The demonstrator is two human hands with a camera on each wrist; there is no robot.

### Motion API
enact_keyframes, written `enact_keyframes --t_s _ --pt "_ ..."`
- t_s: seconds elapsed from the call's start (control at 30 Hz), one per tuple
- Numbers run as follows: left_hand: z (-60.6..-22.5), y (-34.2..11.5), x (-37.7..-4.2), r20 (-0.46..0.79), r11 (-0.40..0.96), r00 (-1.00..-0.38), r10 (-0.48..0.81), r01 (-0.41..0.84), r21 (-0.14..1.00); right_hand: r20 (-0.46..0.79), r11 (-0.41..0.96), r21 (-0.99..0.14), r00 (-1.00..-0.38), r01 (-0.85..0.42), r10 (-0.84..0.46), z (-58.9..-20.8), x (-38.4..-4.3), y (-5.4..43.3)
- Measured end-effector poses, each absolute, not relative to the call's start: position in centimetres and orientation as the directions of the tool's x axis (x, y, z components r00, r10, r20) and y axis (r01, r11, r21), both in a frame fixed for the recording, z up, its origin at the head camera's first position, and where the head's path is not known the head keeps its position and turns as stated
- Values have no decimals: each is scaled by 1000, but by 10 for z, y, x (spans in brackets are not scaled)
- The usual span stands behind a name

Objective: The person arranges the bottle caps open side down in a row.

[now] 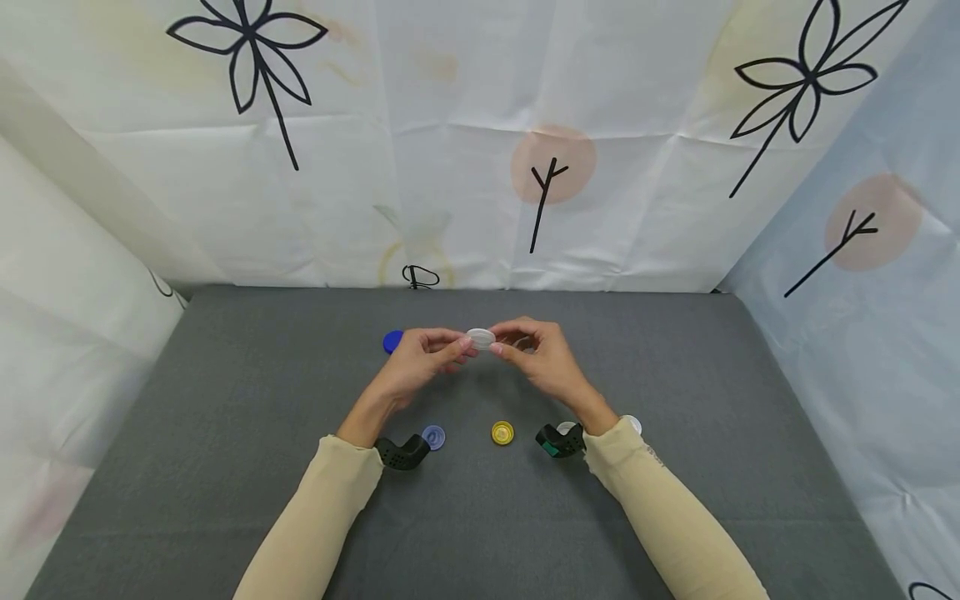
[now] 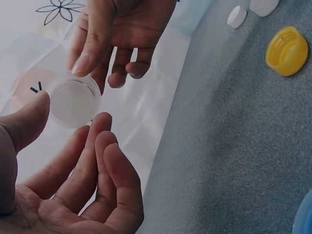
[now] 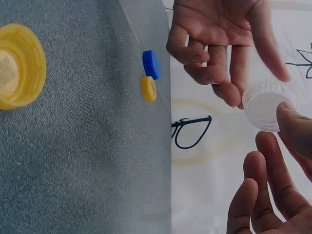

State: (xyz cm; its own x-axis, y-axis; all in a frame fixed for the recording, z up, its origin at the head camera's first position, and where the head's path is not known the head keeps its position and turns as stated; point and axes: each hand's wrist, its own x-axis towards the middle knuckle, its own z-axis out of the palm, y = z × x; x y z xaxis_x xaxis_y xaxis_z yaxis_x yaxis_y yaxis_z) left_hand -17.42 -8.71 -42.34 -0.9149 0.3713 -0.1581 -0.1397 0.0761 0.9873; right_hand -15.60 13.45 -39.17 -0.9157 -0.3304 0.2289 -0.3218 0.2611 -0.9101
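A translucent white bottle cap (image 1: 481,338) is held up above the far part of the table, between both hands. My right hand (image 1: 545,358) pinches its right edge, thumb on the near face, as the right wrist view shows. From the other side, my left hand (image 1: 422,357) has its thumb and fingertips around the cap's left edge, its other fingers loosely bent. Seen in the left wrist view, the cap (image 2: 72,103) is round and shallow, with a raised rim. Its ridged side (image 3: 268,105) shows in the right wrist view.
On the grey table (image 1: 300,500) lie a yellow cap (image 1: 502,432), a light blue cap (image 1: 433,437), a dark blue cap (image 1: 392,341) and two white caps (image 1: 634,423) by the right wrist. A smaller yellow cap (image 3: 148,88) is beside the dark blue one. Printed white cloth (image 1: 450,100) hangs behind.
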Motion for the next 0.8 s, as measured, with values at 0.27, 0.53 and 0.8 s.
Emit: enact_keyframes --t_s 0.27,0.53,0.8 --pt "-422 -89 -176 -201 89 -902 383 -180 980 244 273 -896 -902 -350 -356 -418 -168 141" --pt "-424 -93 -177 -131 119 -911 390 -91 989 89 297 -928 -909 -224 -408 -414 -171 143" --pt "-426 -99 -183 33 217 -898 438 142 966 49 309 -928 -889 -209 -455 -415 -179 139"
